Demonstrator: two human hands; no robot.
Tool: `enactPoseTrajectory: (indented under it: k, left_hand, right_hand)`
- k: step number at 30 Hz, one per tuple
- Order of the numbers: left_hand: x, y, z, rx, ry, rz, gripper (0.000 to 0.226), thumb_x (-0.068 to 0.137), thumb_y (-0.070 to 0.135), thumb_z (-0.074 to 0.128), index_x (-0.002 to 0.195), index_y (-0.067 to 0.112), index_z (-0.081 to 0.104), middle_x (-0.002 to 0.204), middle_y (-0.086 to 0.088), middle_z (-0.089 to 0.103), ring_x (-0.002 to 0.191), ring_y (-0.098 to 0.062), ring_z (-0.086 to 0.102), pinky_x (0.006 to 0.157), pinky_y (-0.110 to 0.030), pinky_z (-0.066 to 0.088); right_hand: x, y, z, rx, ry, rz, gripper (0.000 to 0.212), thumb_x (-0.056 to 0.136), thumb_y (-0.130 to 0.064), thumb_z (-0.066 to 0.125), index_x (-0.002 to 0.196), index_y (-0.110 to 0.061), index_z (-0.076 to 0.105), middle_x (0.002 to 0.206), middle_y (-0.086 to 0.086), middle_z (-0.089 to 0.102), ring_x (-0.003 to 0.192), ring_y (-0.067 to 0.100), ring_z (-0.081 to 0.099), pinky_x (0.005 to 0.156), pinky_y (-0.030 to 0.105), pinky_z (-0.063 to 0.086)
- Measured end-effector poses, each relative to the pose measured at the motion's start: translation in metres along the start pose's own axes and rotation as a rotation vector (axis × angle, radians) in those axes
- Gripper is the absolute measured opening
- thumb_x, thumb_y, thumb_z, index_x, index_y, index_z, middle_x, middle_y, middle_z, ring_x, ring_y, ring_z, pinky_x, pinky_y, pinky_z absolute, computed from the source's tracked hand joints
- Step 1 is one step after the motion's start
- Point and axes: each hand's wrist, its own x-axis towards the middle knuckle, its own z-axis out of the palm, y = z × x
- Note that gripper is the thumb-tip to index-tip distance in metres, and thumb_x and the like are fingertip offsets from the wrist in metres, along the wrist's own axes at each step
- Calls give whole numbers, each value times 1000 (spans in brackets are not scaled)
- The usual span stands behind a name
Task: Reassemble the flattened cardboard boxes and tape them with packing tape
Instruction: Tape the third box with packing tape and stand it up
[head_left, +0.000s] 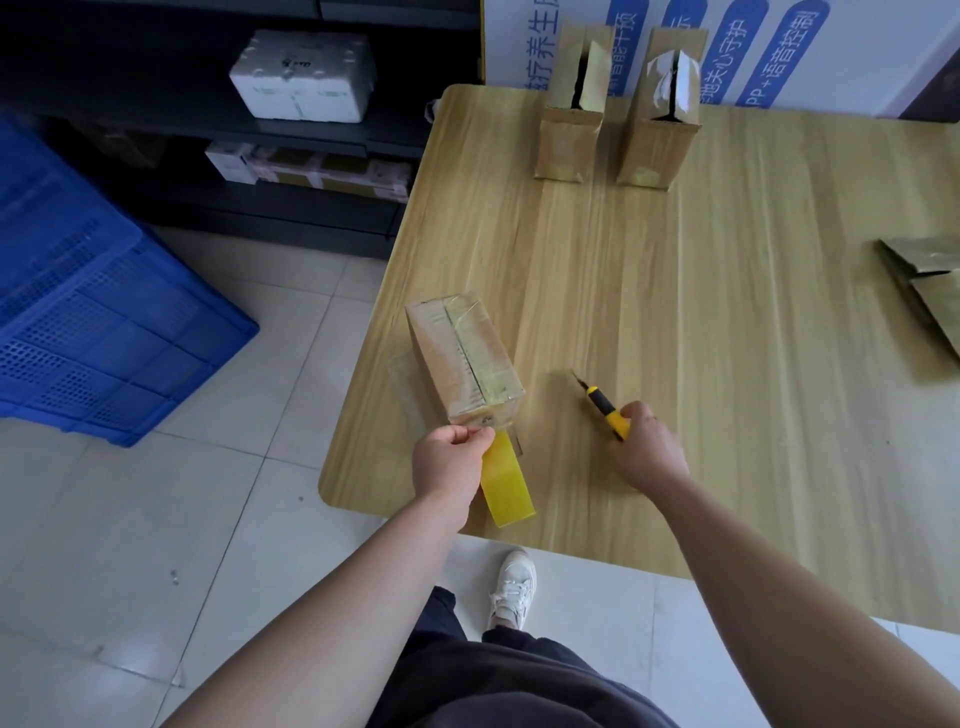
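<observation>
So rn the person is working on one box (462, 358), which is lying on the bench (675, 312) close to the front left corner. Clear tape (475, 338) is running along the long seam on top and folding over the near end, so imo the step in hand is finishing that strip.

The left hand (449, 460) is curling its fingers round the yellowish tape roll (509, 483), right up against the near end of the box. Looks like the tape isn't cut off the roll yet, tho the join itself is hard to make out.

The right hand (647, 449) is clamping round the yellow/black knife (602, 405), w/ the blade end pointing away over the bench, a bit apart from the box. Can't tell if the tip is touching the wood or not.

Next move prob = bringing the knife across to the gap between box and roll and slicing the tape there. That's calling for the left hand to be keeping the tape taut, otherwise the blade is just going to drag and wrinkle it. Also needs care w/ the blade coming so near the left fingers. After that the loose tail is wanting a press down onto the cardboard.

As for progress: two other boxes (569, 140) (657, 150) are standing upright at the back of the bench, tops looking split open along the seam. A pile of flat boxes (930, 301) is sitting at the right edge, well apart, so plenty is waiting to be done.
</observation>
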Motion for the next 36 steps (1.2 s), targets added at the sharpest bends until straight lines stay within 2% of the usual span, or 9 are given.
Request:
enactPoseTrajectory:
  k: [3,5,7,9,16,22,28,33,36]
  left_hand:
    - [2,-1,-1,2,15,10,10,82,22,75,79,18,67,83,1,68,80,-19,63,76,-33,53]
    - [4,0,-1,7,22,15,10,81,22,76,78,18,67,83,1,68,80,-18,63,74,-30,52]
    - [6,1,-2,8,25,15,10,80,23,77,80,17,69,83,1,69,79,-17,63,73,-29,52]
    - [8,2,-2,9,24,10,13,79,24,78,85,14,70,84,0,69,80,-18,63,73,-30,52]
    - [13,4,-4,23,21,3,12,78,24,79,80,17,69,85,-1,70,83,-22,66,77,-35,55]
    - [21,8,-10,27,47,-21,17,79,21,77,71,24,62,79,4,65,79,-20,62,72,-31,52]
    - [28,14,-17,83,7,-31,20,77,22,80,70,24,61,78,6,64,79,-19,61,79,-35,54]
    - [29,22,-22,153,-47,-39,22,72,21,83,70,23,61,80,2,66,74,-17,61,59,-26,48]
    - [31,27,-25,190,-84,-56,21,73,21,83,82,18,65,85,-1,67,80,-21,64,55,-26,48]
  right_hand:
    - [-10,3,-8,168,-34,-69,25,89,-18,43,114,-23,48,90,9,61,77,30,60,63,36,50]
    - [-18,6,-16,138,-33,-185,19,93,-39,39,100,-29,54,77,4,62,72,26,61,64,37,51]
    - [-28,4,-26,31,0,-289,40,90,-62,32,81,-31,55,67,-3,60,67,22,59,59,34,47]
    - [-35,-3,-34,-38,16,-362,46,86,-70,31,72,-33,55,66,-5,60,65,19,59,56,32,46]
    - [-37,-34,-38,-233,112,-492,52,86,-75,31,84,-35,65,64,-10,57,65,15,56,51,26,35]
    - [-28,-59,-29,-405,124,-576,64,89,-73,27,75,-23,64,61,-7,54,60,17,53,48,27,27]
    - [-25,-74,-37,-529,120,-618,67,90,-73,23,77,-21,64,65,-5,56,65,20,56,57,32,38]
    - [-32,-85,-46,-630,115,-628,69,91,-71,23,80,-17,64,65,-4,53,67,22,58,63,34,44]
    - [-35,-89,-50,-671,116,-640,66,92,-70,24,79,-17,62,63,-4,49,65,22,56,61,33,40]
